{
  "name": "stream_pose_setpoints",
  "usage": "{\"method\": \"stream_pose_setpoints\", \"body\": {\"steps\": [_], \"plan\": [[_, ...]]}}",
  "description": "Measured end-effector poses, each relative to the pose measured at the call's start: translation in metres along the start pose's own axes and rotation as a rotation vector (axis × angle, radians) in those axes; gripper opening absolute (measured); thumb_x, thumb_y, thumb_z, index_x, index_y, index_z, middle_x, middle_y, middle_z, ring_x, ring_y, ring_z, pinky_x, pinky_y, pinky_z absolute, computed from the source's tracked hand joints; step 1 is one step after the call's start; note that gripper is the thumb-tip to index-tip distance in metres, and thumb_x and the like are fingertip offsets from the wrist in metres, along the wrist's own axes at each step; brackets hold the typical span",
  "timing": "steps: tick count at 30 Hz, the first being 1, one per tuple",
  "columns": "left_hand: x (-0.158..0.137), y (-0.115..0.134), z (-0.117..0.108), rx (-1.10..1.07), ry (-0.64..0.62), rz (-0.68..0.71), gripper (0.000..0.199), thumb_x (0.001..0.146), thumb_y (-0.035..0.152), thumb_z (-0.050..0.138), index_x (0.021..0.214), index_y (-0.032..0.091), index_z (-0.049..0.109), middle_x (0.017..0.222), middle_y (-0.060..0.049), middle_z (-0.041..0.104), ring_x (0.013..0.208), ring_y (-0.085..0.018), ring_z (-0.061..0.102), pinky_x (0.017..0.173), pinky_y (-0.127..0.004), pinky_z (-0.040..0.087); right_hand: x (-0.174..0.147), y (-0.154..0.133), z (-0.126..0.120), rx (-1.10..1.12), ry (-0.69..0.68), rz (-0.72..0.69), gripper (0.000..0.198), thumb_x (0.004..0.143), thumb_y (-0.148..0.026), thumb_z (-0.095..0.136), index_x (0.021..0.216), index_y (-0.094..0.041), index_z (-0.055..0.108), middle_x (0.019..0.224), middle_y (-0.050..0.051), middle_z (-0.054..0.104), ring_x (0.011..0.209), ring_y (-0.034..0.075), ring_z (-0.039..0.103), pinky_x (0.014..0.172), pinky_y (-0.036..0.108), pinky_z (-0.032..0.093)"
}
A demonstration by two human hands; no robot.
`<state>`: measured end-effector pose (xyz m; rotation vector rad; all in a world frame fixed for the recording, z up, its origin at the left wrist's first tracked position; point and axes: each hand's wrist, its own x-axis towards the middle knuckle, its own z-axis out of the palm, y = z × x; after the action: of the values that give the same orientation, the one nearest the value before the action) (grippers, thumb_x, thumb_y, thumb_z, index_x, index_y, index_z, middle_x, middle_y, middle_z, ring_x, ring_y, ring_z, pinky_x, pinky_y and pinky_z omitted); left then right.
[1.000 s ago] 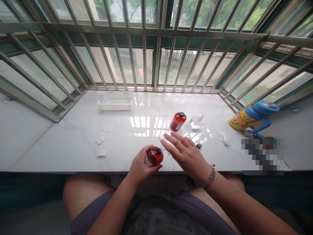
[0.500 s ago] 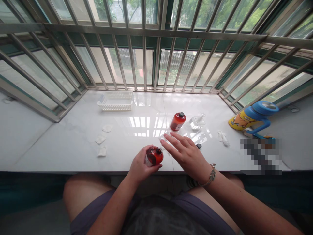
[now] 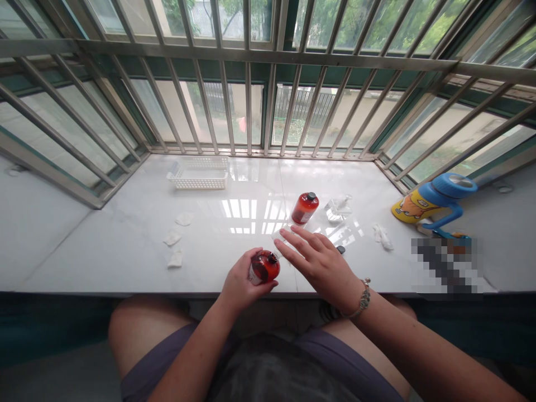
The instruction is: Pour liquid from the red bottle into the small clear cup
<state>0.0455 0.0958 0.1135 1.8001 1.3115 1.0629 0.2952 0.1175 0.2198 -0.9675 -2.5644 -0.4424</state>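
Note:
Over the front edge of the white counter, my left hand (image 3: 239, 283) is wrapped around a red see-through bottle (image 3: 266, 269). This bottle leans to the right, its dark uncapped-looking neck against the end of a small clear container (image 3: 278, 254). My right hand (image 3: 320, 262) lies along that container, fingers long and close together, thumb hidden; most of the container is covered. Past my right fingertips stands a second red bottle (image 3: 305, 209) with a black cap on. A loose black cap (image 3: 340, 249) shows just behind my right hand.
A clear box-like holder (image 3: 338, 209) stands right of the second bottle. White basket (image 3: 197, 174) at back left; several crumpled white pieces (image 3: 172, 239) at left, another (image 3: 382, 237) at right. A blue-and-yellow flask (image 3: 433, 200) leans near the right wall beside a blurred patch. Metal bars (image 3: 268, 56) line the window.

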Motion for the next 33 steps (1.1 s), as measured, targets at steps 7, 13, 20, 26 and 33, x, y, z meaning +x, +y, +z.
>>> {"method": "stream_pose_setpoints", "body": {"steps": [7,13,20,26,33], "plan": [[0.0000,0.0004,-0.0003,0.000,-0.015,-0.002,0.079,0.075,0.041,0.094,0.142,0.028,0.055,0.140,-0.011,0.071,0.126,-0.032,0.071,0.111,-0.050,0.058,0.0000,0.0004,0.0010,-0.002,0.006,-0.015,0.054,0.104,-0.009,0.053,0.156,-0.024,0.054,0.160,0.009,0.059,0.148,0.031,0.053,0.106,0.047,0.053],[-0.0003,-0.0011,0.0002,-0.001,-0.014,-0.002,0.080,0.075,0.041,0.095,0.143,0.028,0.055,0.141,-0.011,0.070,0.126,-0.032,0.071,0.111,-0.050,0.058,0.0017,0.0018,-0.0004,0.006,0.005,-0.033,0.056,0.103,-0.008,0.054,0.157,-0.024,0.054,0.159,0.009,0.060,0.148,0.031,0.054,0.107,0.046,0.052],[-0.0006,-0.0018,0.0005,0.002,-0.013,-0.002,0.081,0.075,0.039,0.095,0.144,0.029,0.054,0.142,-0.010,0.070,0.128,-0.032,0.070,0.112,-0.050,0.057,0.0028,0.0017,-0.0021,-0.051,0.004,-0.053,0.050,0.105,-0.010,0.053,0.154,-0.021,0.057,0.159,0.008,0.060,0.146,0.031,0.055,0.104,0.046,0.052],[-0.0008,-0.0016,0.0001,0.000,-0.014,-0.008,0.081,0.075,0.040,0.095,0.144,0.029,0.054,0.141,-0.010,0.070,0.126,-0.031,0.071,0.112,-0.049,0.057,0.0022,0.0020,-0.0008,-0.021,0.001,-0.048,0.052,0.105,-0.009,0.053,0.156,-0.022,0.055,0.160,0.009,0.059,0.149,0.031,0.053,0.107,0.047,0.052],[-0.0010,-0.0034,0.0005,-0.015,-0.010,-0.008,0.081,0.076,0.041,0.094,0.144,0.029,0.053,0.141,-0.009,0.069,0.126,-0.031,0.070,0.112,-0.048,0.057,0.0031,0.0022,-0.0021,-0.034,0.007,-0.050,0.052,0.105,-0.008,0.053,0.154,-0.022,0.056,0.159,0.008,0.060,0.147,0.031,0.054,0.107,0.045,0.051]]}}
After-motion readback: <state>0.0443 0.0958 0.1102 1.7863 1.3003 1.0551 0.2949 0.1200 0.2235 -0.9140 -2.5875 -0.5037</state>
